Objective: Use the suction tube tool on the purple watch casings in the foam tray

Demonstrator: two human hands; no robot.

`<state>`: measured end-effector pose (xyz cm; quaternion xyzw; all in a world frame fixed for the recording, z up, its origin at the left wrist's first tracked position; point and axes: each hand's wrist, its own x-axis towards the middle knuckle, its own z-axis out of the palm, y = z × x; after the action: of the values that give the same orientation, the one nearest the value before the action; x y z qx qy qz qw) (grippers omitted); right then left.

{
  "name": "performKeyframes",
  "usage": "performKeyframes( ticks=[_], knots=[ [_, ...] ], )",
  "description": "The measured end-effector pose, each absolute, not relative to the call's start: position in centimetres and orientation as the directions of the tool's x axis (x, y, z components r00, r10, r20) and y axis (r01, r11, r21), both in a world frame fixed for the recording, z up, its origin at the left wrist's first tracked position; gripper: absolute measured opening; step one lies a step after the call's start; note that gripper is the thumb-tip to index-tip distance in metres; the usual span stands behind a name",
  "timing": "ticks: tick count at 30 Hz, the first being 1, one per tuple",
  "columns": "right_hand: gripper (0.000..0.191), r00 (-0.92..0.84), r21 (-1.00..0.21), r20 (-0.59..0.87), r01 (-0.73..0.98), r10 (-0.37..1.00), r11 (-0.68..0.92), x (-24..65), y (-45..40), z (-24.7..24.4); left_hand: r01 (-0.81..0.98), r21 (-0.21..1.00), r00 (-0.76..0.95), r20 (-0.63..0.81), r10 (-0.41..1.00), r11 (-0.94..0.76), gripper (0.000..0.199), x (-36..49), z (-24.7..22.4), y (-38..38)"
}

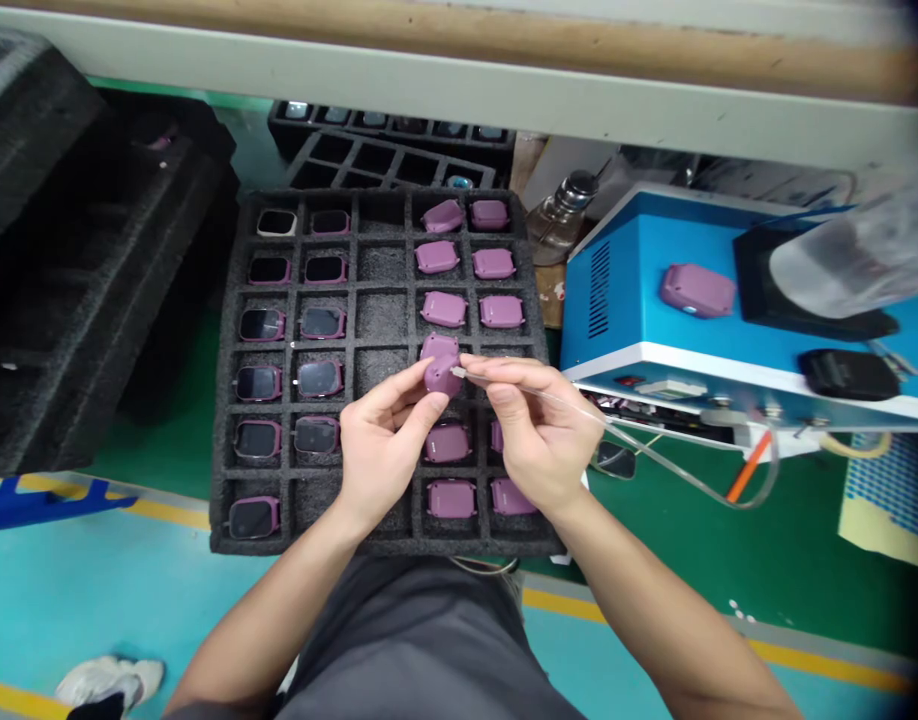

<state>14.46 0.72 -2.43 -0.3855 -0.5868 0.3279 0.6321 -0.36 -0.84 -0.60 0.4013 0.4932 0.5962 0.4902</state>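
Observation:
A purple watch case [442,374] is pinched between the thumb and fingers of my left hand [388,435], above the black foam tray [380,265]. My right hand [545,425] grips a thin clear tube [590,405], its small pale tip against or very near the case's right side; contact cannot be told. Purple cases lie back up in the tray's right columns, such as one [444,308] just beyond my hands. Dark-screened watches [320,378] fill much of the left columns. My hands and forearms hide some of the lower compartments.
A blue machine [616,270] stands at the right, with another purple case [697,290] and a black object [847,374] on top. A glass bottle [564,215] stands behind the tray. Stacked black foam trays [151,270] rise at the left. A shelf edge [459,75] crosses the top.

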Motion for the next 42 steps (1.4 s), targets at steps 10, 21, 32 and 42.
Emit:
performKeyframes(
  ticks=[10,21,32,42],
  knots=[
    [0.014,0.098,-0.875,0.484,0.034,0.87,0.483,14.5,0.6,-2.5,-0.175,0.985,-0.187,-0.036,0.982,0.002,0.035,-0.4,-0.6,-0.9],
    [0.009,0.094,-0.893,0.449,0.067,0.888,0.445,14.5,0.5,-2.5,-0.168,0.985,-0.184,-0.067,0.981,0.035,0.036,-0.5,-0.6,-1.0],
    [0.008,0.09,-0.89,0.456,0.025,0.886,0.455,14.4,1.0,-2.4,-0.123,0.992,-0.175,-0.01,0.984,-0.011,0.035,-0.6,-0.8,-0.8],
    [0.011,0.074,-0.865,0.502,0.048,0.862,0.499,14.5,2.0,-1.8,-0.055,0.998,-0.218,0.017,0.976,-0.03,0.041,-0.8,-1.2,-0.1]
  ],
)
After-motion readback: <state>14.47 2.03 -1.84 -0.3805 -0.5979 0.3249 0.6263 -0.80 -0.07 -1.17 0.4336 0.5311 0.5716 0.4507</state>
